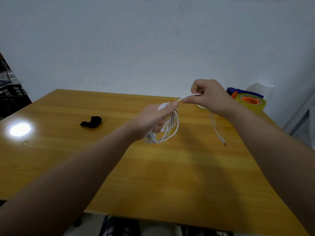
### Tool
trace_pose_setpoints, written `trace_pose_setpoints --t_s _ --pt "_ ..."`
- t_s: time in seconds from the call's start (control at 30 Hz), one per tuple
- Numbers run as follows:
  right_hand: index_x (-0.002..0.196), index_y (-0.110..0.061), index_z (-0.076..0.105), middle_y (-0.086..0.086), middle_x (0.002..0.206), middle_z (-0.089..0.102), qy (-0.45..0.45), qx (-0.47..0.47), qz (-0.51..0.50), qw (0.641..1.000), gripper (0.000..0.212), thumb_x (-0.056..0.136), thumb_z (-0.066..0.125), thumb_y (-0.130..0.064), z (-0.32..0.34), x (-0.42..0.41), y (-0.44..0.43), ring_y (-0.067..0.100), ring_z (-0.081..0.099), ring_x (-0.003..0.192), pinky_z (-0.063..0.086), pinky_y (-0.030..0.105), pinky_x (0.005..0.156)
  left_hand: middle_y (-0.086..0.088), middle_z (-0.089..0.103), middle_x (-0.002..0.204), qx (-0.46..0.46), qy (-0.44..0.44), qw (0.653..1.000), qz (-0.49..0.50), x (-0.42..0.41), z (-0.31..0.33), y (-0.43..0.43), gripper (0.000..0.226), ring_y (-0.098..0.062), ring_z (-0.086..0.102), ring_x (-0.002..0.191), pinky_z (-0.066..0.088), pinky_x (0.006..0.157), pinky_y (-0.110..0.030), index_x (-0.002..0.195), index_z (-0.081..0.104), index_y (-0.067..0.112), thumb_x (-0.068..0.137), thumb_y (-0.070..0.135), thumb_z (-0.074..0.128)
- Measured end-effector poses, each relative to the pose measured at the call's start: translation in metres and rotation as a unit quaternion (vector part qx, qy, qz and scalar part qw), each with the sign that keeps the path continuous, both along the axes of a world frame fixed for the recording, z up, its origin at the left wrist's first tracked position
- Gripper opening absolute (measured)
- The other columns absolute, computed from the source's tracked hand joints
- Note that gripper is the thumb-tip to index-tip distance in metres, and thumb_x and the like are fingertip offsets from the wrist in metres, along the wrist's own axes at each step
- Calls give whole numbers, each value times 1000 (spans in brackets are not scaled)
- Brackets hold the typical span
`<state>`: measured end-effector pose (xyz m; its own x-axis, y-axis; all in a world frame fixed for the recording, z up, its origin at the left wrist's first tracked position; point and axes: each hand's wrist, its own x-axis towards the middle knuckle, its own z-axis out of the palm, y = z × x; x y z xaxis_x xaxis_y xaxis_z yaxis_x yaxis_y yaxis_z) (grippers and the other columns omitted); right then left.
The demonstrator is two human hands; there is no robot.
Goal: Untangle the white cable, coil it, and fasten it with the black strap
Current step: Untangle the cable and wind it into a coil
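My left hand holds a bundle of loops of the white cable above the middle of the wooden table. My right hand pinches a short stretch of the same cable just right of the left hand. From the right hand the free tail hangs down, and its plug end rests near the table top. The black strap lies curled on the table, left of both hands, touched by neither.
A roll of clear yellowish tape with an orange core sits at the table's far right corner with a blue and orange dispenser behind it. A dark crate stands off the left edge. A lamp glare marks the left side.
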<state>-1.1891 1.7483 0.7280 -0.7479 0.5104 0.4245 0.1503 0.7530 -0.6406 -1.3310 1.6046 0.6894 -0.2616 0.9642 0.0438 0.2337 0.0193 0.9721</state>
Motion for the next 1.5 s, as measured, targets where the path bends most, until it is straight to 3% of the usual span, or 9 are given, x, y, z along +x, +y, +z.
trace_pose_setpoints --t_s 0.13,0.3,0.6,0.93,1.03,1.13,1.23,1.37,1.5 --pt "72 -10 53 -1 58 36 47 -102 -3 994 23 80 73 -19 -12 10 11 3 32 46 29 14 44 4 23 46 31 -39 996 68 -10 5 -1 45 -13 19 40 20 41 -22 59 39 16 88 41 62" --pt "67 -16 53 -4 53 33 150 -179 -53 971 24 81 72 -24 -29 0 10 3 26 42 25 16 40 5 16 46 -42 -57 997 -39 -5 11 -7 50 -11 13 38 12 44 -24 55 25 24 80 50 60" --pt "63 -20 53 -4 54 31 213 -136 -104 962 28 79 74 -30 -13 -12 -8 2 28 45 29 17 48 0 15 54 -170 59 977 -111 -6 21 -14 52 -13 13 42 16 40 -19 56 26 22 82 54 58" --pt "66 -19 52 -13 47 38 191 -267 -136 935 30 90 61 -34 -52 -21 -19 5 30 42 25 24 43 5 19 45 87 -170 977 95 -11 30 -5 46 -10 16 34 15 41 -23 59 28 21 95 36 53" --pt "70 -16 57 -17 35 39 221 -330 -143 907 27 93 58 -30 -65 -31 -33 2 27 35 24 21 40 6 18 43 44 -185 981 27 -2 30 -2 47 -9 15 32 11 41 -23 58 27 22 93 42 52" --pt "70 -16 56 -17 35 42 268 -328 -180 888 28 92 58 -32 -60 -25 -28 3 30 34 27 20 39 5 16 44 -41 -90 992 -72 3 25 -6 47 -10 11 35 10 41 -21 54 28 23 85 44 57" --pt "70 -16 54 -15 40 43 275 -328 -179 886 28 94 56 -32 -57 -22 -24 5 35 36 31 21 41 7 19 42 -18 -118 992 -48 4 22 -5 49 -8 14 32 12 40 -19 51 32 24 94 33 54" --pt "80 -14 52 4 66 57 245 -419 -102 869 22 100 44 -21 -68 -41 -50 14 52 51 45 22 46 6 19 39 123 -282 949 65 9 23 6 47 -8 19 29 16 38 -22 56 29 20 96 32 51" --pt "88 -15 54 4 77 60 284 -485 -45 825 14 99 45 -11 -80 -54 -77 16 55 66 48 22 54 6 18 38 183 -335 917 117 10 19 7 49 -9 20 29 23 34 -20 54 29 20 97 33 50"
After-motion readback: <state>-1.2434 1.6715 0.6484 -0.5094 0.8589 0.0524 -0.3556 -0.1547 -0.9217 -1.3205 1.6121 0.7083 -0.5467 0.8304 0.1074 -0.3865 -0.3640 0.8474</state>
